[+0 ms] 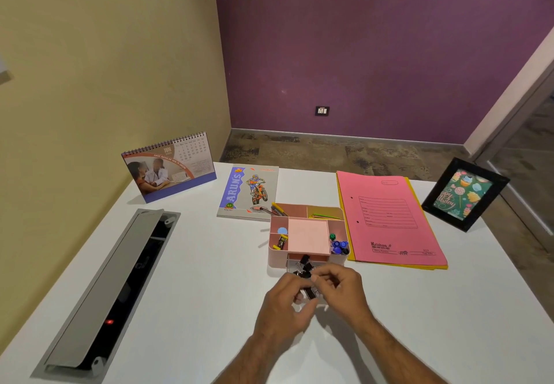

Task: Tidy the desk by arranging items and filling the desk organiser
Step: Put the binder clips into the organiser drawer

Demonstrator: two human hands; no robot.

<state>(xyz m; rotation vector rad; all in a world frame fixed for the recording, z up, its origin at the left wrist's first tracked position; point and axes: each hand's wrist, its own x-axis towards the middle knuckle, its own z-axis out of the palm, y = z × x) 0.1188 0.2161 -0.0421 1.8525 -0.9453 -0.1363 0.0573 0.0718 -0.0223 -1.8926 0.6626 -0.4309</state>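
White desk (209, 278): pink organiser (305, 259), both hands (314, 293) curled around black binder clips (308, 292).

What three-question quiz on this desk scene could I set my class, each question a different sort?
1. True or false: the desk calendar lies flat on the desk.
2. What sits right of the pink organiser? A) photo frame B) pink folder C) notebook
3. Fill in: both hands, left hand and right hand, are busy with black binder ____.

Key: 1 false, it stands upright; 2 B; 3 clips.
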